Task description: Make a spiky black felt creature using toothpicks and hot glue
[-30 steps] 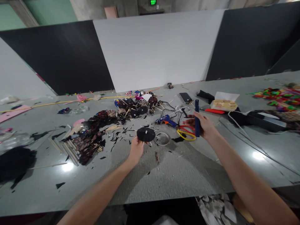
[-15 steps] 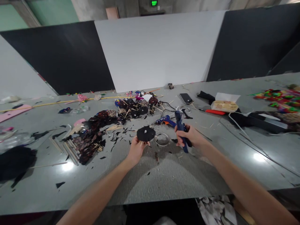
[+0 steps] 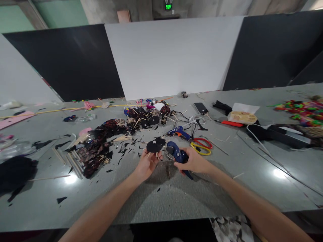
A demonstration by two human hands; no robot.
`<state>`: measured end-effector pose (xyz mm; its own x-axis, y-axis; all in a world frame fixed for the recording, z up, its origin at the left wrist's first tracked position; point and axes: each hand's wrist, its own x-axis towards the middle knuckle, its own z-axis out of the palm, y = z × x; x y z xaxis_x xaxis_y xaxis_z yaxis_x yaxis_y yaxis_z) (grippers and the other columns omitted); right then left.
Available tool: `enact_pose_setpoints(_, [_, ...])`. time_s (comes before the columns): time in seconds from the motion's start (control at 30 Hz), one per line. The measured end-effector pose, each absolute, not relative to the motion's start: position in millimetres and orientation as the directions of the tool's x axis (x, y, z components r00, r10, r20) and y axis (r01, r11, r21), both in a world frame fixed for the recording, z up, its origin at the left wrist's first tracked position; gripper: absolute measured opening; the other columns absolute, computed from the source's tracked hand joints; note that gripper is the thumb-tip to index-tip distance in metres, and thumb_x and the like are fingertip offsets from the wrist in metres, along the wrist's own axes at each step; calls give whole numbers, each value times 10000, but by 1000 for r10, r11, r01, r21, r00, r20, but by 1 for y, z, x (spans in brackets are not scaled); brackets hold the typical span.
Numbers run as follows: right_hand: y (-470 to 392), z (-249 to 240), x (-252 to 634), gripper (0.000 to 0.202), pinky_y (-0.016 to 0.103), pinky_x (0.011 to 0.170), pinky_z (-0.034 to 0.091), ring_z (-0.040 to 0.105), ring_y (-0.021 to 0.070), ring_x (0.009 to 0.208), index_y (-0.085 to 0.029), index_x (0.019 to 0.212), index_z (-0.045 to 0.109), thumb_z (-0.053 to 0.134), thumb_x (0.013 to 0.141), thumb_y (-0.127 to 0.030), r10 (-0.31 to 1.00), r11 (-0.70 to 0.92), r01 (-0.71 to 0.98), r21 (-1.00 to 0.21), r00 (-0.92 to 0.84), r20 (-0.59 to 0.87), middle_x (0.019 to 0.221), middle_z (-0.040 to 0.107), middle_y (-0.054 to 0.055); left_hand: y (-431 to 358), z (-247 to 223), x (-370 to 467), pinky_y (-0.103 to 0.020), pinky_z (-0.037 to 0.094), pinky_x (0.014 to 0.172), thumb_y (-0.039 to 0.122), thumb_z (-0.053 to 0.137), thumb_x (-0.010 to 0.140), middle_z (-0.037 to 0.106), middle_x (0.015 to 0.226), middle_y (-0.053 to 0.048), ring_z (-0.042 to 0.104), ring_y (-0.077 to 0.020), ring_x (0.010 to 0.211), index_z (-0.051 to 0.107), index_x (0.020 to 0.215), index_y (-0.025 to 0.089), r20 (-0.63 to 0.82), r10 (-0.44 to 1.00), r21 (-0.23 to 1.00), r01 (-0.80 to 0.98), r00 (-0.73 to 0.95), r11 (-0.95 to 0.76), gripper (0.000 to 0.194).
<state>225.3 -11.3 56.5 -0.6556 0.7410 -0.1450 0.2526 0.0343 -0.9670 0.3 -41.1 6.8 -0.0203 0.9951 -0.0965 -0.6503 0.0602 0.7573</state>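
Observation:
A black disc (image 3: 154, 146) with thin sticks under it is held from below by my left hand (image 3: 146, 164), fingers closed round the sticks. My right hand (image 3: 188, 160) grips a dark blue tool (image 3: 176, 153) by its handles. The head of the tool is close to the disc's right edge; whether they touch I cannot tell. Just beyond, a blue glue gun (image 3: 182, 132) lies on the table beside red and yellow handled scissors (image 3: 202, 146). A ring lies partly hidden behind the tool.
Black scraps and dark crumpled pieces (image 3: 97, 151) cover the left middle of the grey table (image 3: 151, 205). Stick-and-disc pieces (image 3: 141, 117) lie further back. A phone (image 3: 201, 108), a red-handled cutter (image 3: 232, 123), a tissue pack (image 3: 242, 117) and cables lie to the right.
My right hand has moved left and down, bringing the blue tool beside the disc. The scissors are now uncovered. The disc has tilted and shifted slightly in my left hand.

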Motion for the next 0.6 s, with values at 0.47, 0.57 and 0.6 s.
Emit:
enact_pose_setpoints(0.47, [-13,47,222,348,229,461,527,660,149,484,-181,943,581,788,799,-420,711,-8,277,-961,-674,-200,616,701,4,-45,8,6,-294,517,652,318,901,705,608,678,-2,584,-146,653,617,740,214,-138,988,714,-685,65,144,304])
enact_pose_setpoints(0.57, [-13,46,221,359,219,450,510,650,143,473,-172,973,584,790,799,-409,709,-9,277,-961,-676,-201,611,697,0,-47,10,8,-282,519,645,310,910,676,629,672,-9,600,-149,656,621,734,199,-174,984,709,-687,48,159,314])
enact_pose_setpoints(0.6, [-13,46,221,358,216,447,505,647,141,470,-173,979,584,789,800,-407,710,-11,278,-961,-675,-203,608,695,-3,-47,11,8,-284,519,638,311,906,677,632,667,-13,600,-153,651,625,731,196,-178,983,718,-679,34,153,309])
